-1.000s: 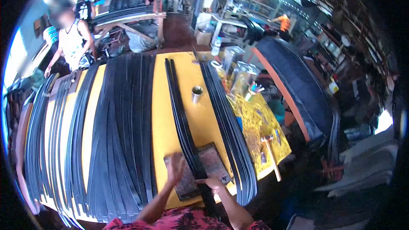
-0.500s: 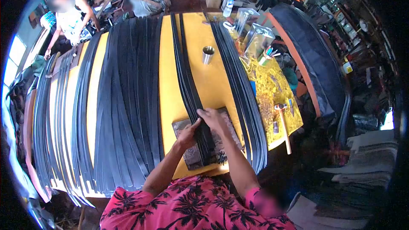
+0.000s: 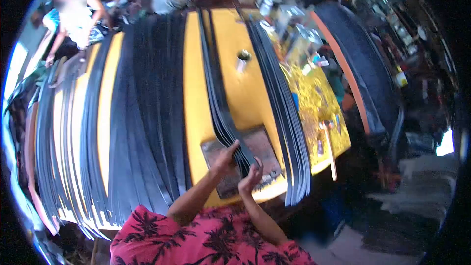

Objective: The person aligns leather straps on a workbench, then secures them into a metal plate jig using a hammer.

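A bundle of long dark strips [image 3: 219,95] runs down the yellow table [image 3: 200,118] and ends over a worn flat slab [image 3: 265,149]. My left hand [image 3: 226,161] grips the bundle's left side, its thumb on top. At the near end of the same strips, my right hand [image 3: 251,176] has its fingers closed round their tips. The bundle's near part is lifted and slightly fanned above the slab. Small dark scraps lie along the slab's near edge.
More dark strips [image 3: 147,108] cover the table's left side, and another bundle [image 3: 282,103] lies to the right. A metal cup [image 3: 243,61] stands beyond the slab. At the right are a hammer [image 3: 331,149] and clear containers [image 3: 301,41]. A person [image 3: 76,17] is at the far left.
My right hand has moved down from the top of the bundle to its near end. The strips' near part has risen and shifted right. My left hand has moved slightly right.
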`<state>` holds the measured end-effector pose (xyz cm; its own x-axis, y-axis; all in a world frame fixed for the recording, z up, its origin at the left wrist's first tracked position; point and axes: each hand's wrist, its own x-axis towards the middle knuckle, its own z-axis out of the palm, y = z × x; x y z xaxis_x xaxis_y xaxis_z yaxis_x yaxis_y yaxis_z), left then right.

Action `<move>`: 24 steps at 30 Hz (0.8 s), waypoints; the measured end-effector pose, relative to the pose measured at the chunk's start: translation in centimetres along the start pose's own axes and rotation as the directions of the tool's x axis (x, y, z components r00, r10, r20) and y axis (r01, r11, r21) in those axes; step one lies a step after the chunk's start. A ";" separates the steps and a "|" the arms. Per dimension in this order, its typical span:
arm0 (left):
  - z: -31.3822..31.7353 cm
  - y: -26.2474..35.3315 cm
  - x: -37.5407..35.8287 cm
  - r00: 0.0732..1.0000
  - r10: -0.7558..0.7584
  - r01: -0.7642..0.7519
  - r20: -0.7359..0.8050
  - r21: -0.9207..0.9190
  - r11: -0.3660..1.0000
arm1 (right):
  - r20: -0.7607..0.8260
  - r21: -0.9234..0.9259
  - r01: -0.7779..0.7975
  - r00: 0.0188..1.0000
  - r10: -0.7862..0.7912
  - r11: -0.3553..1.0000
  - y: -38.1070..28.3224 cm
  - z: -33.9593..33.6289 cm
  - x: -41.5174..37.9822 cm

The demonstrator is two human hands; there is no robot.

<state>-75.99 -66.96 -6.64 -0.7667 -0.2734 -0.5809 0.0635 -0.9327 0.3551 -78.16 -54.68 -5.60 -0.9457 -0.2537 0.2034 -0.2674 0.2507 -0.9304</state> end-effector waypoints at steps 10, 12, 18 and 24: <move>0.5 1.1 2.0 0.999 0.045 -0.043 0.009 -0.132 0.990 | 0.067 -0.039 0.090 0.994 -0.087 0.995 0.2 1.2 1.9; 0.2 1.2 2.6 0.995 0.027 0.001 0.096 -0.282 0.960 | 0.047 -0.148 0.267 0.964 -0.263 0.952 2.8 2.8 3.4; 0.3 1.7 3.8 0.979 0.122 -0.081 0.165 -0.236 0.968 | 0.222 -0.219 0.546 0.835 -0.504 0.809 0.7 3.0 5.0; 0.1 2.3 2.0 0.957 0.103 -0.048 0.273 -0.203 0.978 | 0.351 -0.116 0.078 0.936 -0.033 0.990 -1.8 3.5 5.7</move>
<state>-77.43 -69.60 -6.89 -0.9010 -0.2936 -0.3194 0.2282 -0.9469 0.2266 -82.42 -59.82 -3.80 -0.8112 -0.5736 0.1139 -0.3600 0.3363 -0.8702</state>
